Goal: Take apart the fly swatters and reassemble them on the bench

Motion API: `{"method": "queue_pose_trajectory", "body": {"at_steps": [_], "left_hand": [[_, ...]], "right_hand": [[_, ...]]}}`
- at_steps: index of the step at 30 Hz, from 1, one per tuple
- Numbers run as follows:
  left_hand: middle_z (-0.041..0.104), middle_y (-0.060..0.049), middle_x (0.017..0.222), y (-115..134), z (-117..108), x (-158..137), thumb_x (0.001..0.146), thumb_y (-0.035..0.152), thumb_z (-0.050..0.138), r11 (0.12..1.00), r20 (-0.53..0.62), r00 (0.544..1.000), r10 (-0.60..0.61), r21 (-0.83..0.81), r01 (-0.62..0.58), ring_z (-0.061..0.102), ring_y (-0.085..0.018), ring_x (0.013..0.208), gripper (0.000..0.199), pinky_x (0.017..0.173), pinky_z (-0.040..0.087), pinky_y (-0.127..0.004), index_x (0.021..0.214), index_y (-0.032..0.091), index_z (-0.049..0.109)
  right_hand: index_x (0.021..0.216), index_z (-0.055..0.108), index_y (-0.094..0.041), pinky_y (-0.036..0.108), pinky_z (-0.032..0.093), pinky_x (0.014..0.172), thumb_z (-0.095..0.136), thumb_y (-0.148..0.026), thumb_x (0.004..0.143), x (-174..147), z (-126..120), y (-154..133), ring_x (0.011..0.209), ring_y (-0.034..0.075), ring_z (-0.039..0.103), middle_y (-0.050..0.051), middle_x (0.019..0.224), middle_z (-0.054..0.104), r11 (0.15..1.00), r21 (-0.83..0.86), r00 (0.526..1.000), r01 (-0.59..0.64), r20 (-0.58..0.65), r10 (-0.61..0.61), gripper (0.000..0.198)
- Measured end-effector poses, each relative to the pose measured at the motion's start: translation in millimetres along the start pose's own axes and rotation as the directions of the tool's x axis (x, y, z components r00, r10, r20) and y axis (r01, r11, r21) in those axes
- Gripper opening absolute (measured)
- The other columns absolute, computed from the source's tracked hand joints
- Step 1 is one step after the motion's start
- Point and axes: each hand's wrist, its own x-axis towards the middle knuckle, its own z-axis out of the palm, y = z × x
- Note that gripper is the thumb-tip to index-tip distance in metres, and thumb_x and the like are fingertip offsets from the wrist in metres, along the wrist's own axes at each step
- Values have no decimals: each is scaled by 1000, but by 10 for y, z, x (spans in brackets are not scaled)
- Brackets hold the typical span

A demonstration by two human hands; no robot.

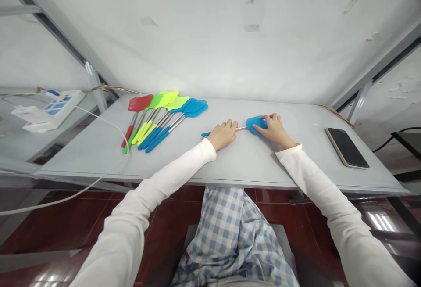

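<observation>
A blue fly swatter with a thin metal shaft lies crosswise low over the table, its handle end pointing left. My left hand is closed round the shaft close to the blue handle, part of which sticks out past the fingers. At the other end, my right hand grips the blue head between thumb and fingers, covering some of it. To the left, several more swatters lie fanned out and overlapping: a red swatter, a green swatter, yellow swatters and blue swatters.
A phone lies at the right of the grey table. On the left, a white power strip sits on another surface, and a white cable hangs across the table's left corner. A white wall rises behind.
</observation>
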Motion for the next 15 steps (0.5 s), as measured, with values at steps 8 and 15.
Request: {"method": "queue_pose_trajectory", "body": {"at_steps": [8, 15], "left_hand": [[66, -13, 99, -191, 154, 195, 98, 50, 19, 999, -41, 999, 36, 25, -35, 68, -21, 79, 49, 62, 43, -28, 119, 22, 53], [72, -11, 88, -520, 202, 234, 98, 52, 23, 998, -112, 992, 59, 16, -57, 68, -20, 72, 48, 58, 37, -26, 105, 21, 60]], "right_hand": [[148, 27, -11, 49, 38, 106, 72, -68, 59, 52, -208, 91, 129, 38, 42, 22, 138, 43, 877, 423, 974, -228, 109, 200, 114], [126, 55, -24, 37, 53, 85, 76, -33, 58, 97, -291, 63, 97, 21, 64, 5, 109, 65, 411, 863, 954, -293, 233, 191, 72]]}}
